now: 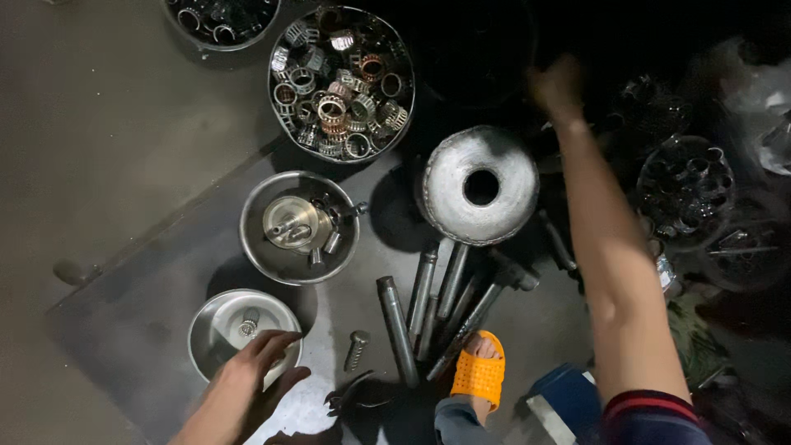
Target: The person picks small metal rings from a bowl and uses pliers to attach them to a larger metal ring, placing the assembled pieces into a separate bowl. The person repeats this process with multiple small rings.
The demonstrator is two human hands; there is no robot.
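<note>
While the left hand (255, 367) rests with fingers spread on the rim of a small steel bowl (216, 323) at lower left, a bolt (356, 349) lies just beside it. Right hand (557, 86) reaches far forward, blurred; its grip cannot be told. Steel rods (424, 309) lie fanned near an orange sandal (479, 372).

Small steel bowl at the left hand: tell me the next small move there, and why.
Probably close the left hand on the rim of the small steel bowl to steady it: the fingers already rest on its near edge, one small metal part lies inside, and the right hand reaches far away.
</note>
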